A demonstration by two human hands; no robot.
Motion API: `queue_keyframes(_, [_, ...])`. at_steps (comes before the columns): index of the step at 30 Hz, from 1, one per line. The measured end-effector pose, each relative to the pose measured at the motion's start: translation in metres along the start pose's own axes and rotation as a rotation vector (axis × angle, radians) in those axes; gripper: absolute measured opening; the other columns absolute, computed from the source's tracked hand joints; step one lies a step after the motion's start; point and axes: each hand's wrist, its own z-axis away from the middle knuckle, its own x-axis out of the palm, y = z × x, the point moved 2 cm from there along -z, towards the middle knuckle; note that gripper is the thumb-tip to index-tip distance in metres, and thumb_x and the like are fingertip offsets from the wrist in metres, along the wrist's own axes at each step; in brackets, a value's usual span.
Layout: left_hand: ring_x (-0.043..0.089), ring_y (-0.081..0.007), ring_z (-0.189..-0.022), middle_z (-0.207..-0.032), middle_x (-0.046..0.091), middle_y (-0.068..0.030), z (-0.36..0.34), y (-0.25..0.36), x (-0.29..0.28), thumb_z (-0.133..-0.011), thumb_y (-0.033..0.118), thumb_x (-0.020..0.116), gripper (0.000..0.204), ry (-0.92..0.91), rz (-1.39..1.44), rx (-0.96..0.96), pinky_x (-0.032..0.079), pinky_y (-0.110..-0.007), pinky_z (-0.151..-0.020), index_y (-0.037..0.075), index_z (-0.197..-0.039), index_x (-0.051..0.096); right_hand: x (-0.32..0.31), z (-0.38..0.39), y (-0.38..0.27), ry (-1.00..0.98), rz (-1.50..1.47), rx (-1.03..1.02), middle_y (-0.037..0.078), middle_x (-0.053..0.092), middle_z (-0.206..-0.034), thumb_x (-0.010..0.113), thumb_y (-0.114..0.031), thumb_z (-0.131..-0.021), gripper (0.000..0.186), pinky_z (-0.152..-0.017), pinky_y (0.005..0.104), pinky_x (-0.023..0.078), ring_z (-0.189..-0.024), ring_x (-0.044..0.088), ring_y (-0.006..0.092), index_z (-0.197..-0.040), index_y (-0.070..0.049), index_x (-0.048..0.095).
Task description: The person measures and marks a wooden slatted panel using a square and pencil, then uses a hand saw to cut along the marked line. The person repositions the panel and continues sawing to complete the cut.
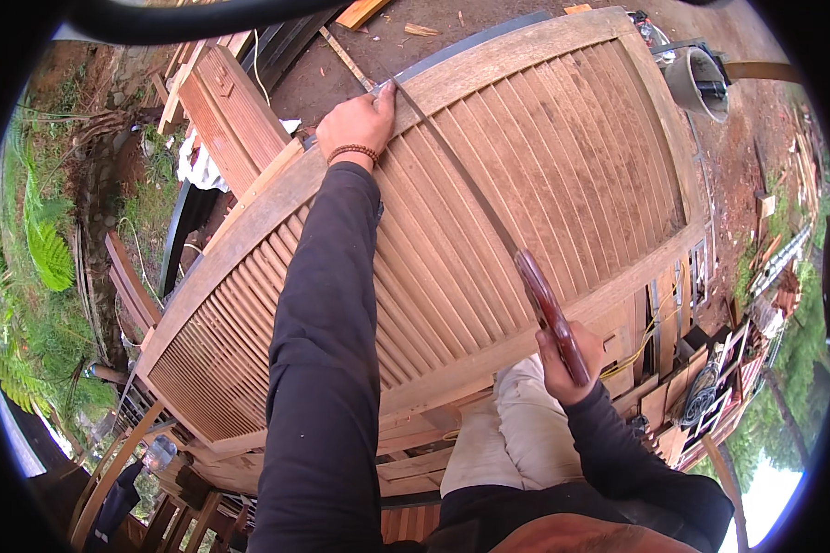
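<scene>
A large wooden louvered door lies across in front of me, with rows of slats inside a broad frame. Over it runs a long tool with a narrow dark blade and a glossy reddish-brown handle; its exact kind is unclear. My right hand is closed round the near end of the handle, by the door's near edge. At the far edge of the frame, my left hand is closed at the blade's far end, its fingertips partly hidden. A beaded bracelet circles my left wrist.
Beyond the far edge, stacked timber planks and a thin yellowish strip lie on bare ground. A grey cylindrical container stands past the far right corner. Loose boards and a coiled cable are at the right. Ferns grow at the left.
</scene>
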Motion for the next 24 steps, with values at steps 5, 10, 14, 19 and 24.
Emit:
queue_keyframes(5, [0.072,-0.0392,-0.103,-0.103,0.076,-0.0203,-0.003,0.006,-0.001,-0.100,0.067,0.040,0.065,0.035,0.000,0.021,0.055,-0.047,-0.090,0.016,-0.107,0.081,0.077,-0.104,0.021,0.023,-0.171,0.024,0.010,0.059,-0.067,0.076,-0.006,-0.091,0.007,-0.052,0.0322,0.044,-0.055,0.057,0.0203,-0.090,-0.005,0.070])
queue_keyframes(10, [0.072,-0.0397,-0.103,-0.102,0.076,-0.0211,-0.004,0.002,0.001,-0.100,0.066,0.040,0.066,0.032,0.006,0.011,0.055,-0.048,-0.090,0.015,-0.105,0.081,0.059,-0.071,0.013,0.046,-0.189,0.006,0.010,0.060,-0.067,0.076,-0.006,-0.091,0.006,-0.052,0.0318,0.045,-0.055,0.058,0.0190,-0.090,-0.006,0.070])
queue_keyframes(14, [0.070,-0.0407,-0.108,-0.107,0.075,-0.0219,-0.002,-0.004,-0.003,-0.101,0.067,0.037,0.067,-0.013,0.004,-0.009,0.053,-0.048,-0.093,0.015,-0.110,0.079,-0.011,0.022,0.003,-0.044,0.041,0.036,0.014,0.067,-0.074,0.075,-0.005,-0.090,0.009,-0.060,0.0349,0.054,-0.064,0.070,0.0266,-0.098,-0.002,0.072])
queue_keyframes(19, [0.071,-0.0403,-0.107,-0.108,0.075,-0.0217,-0.003,0.005,-0.002,-0.101,0.066,0.037,0.067,-0.011,0.005,0.009,0.054,-0.049,-0.092,0.016,-0.111,0.079,0.069,-0.081,0.031,0.061,-0.131,0.001,0.013,0.066,-0.073,0.077,-0.011,-0.091,0.010,-0.056,0.0355,0.049,-0.059,0.062,0.0251,-0.090,-0.005,0.069])
queue_keyframes(24, [0.073,-0.0393,-0.102,-0.102,0.076,-0.0206,-0.004,0.002,0.000,-0.100,0.067,0.040,0.066,0.029,-0.011,0.025,0.055,-0.049,-0.089,0.016,-0.106,0.081,0.077,-0.098,0.012,0.079,-0.218,-0.031,0.009,0.059,-0.067,0.077,-0.009,-0.092,0.012,-0.053,0.0323,0.045,-0.056,0.059,0.0204,-0.087,-0.006,0.067])
